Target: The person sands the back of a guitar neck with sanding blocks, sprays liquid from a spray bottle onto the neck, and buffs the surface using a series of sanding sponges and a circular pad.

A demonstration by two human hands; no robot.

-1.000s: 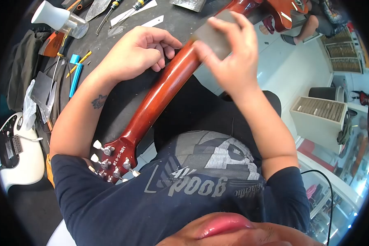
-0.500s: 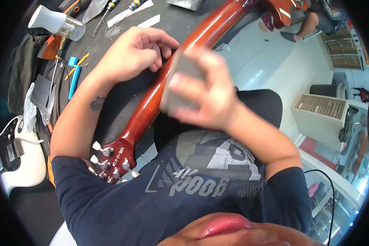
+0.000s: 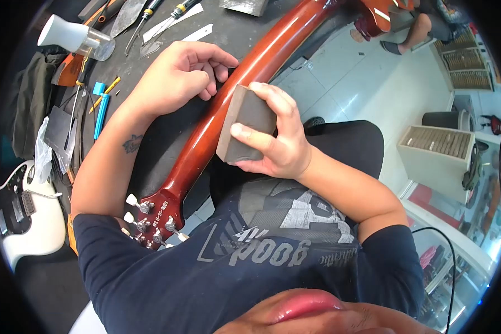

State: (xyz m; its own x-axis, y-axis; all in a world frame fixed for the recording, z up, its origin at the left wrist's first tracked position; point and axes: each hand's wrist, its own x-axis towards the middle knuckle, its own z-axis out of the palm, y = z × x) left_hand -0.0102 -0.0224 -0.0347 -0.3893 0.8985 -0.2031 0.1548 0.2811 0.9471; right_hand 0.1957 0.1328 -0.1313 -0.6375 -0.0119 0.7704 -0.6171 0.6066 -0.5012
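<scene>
The right hand [image 3: 291, 146], toward one o'clock, grips a grey block [image 3: 254, 114] at twelve, tilted beside the glossy guitar neck [image 3: 209, 127], which slants from one o'clock to the headstock [image 3: 164, 205] at eight. The left hand [image 3: 178, 78], at eleven, curls loosely near the neck; I cannot tell whether it touches or holds anything.
</scene>
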